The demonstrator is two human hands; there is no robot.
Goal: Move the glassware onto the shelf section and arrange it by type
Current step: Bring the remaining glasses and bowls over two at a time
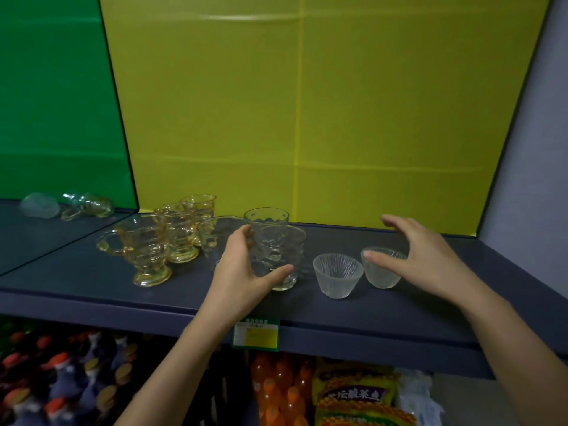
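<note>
While the far-left glass bits [66,205] are too blurry to tell, amber mugs [144,249] stand upright on the shelf [92,272], left hand [242,273] wraps a dimpled tumbler [281,256], right hand [421,256] hangs spread over two frosted cups [338,279].

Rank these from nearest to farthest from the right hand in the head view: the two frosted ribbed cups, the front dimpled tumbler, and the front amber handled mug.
From the right hand:
1. Right frosted cup, under its thumb.
2. Left frosted cup, just beside the first.
3. Front dimpled tumbler, mid-shelf, held by the left hand.
4. Front amber mug, far left.
</note>
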